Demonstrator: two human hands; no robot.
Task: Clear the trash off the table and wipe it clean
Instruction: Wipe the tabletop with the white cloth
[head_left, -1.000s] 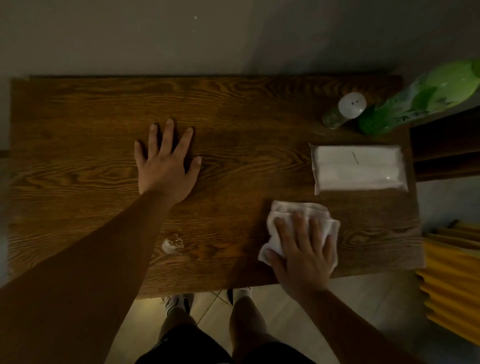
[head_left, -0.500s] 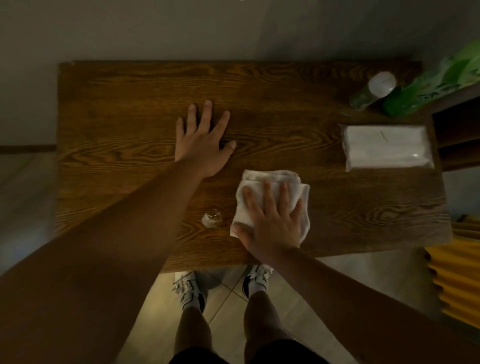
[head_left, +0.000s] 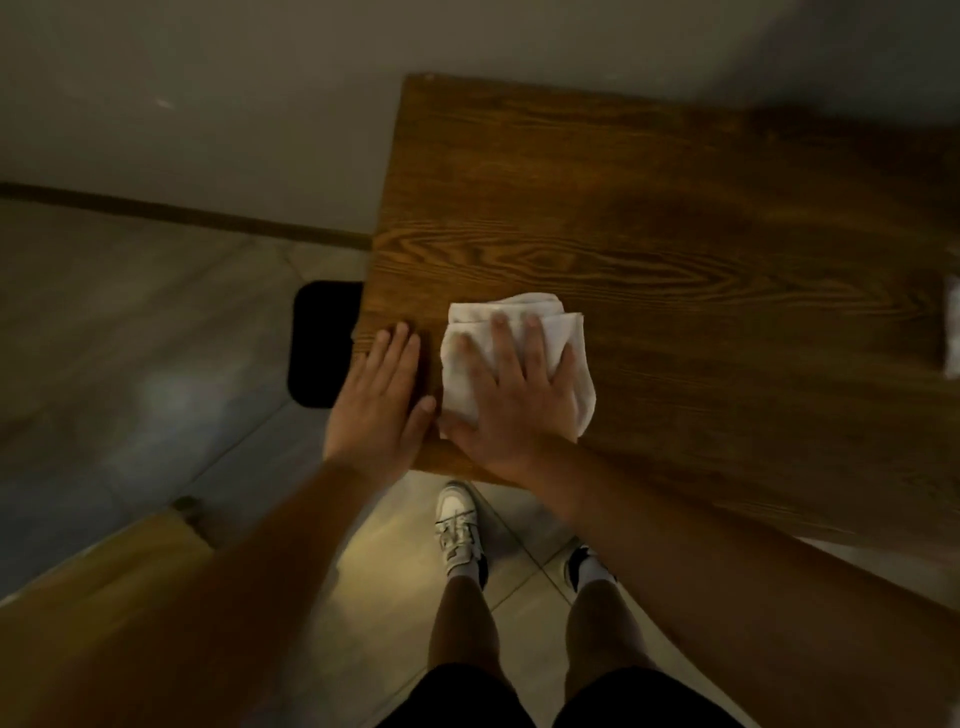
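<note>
The dark wooden table (head_left: 675, 234) fills the upper right of the head view. A folded white cloth (head_left: 566, 338) lies near its front left corner. My right hand (head_left: 514, 395) presses flat on the cloth with straight, spread fingers. My left hand (head_left: 379, 400) rests right beside it at the table's left front edge, fingers straight and together, thumb near the cloth. No trash shows on the tabletop; the spot between my hands and under the cloth is hidden.
A black bin (head_left: 317, 343) stands on the tiled floor just below the table's left edge. A white pack (head_left: 951, 332) peeks in at the far right. A blurred yellowish object (head_left: 130, 561) sits at lower left. My feet stand before the table.
My right hand slid the cloth left across the table to the front left corner. My left hand moved from mid-table to that corner's edge. The small crumpled wrapper is no longer visible.
</note>
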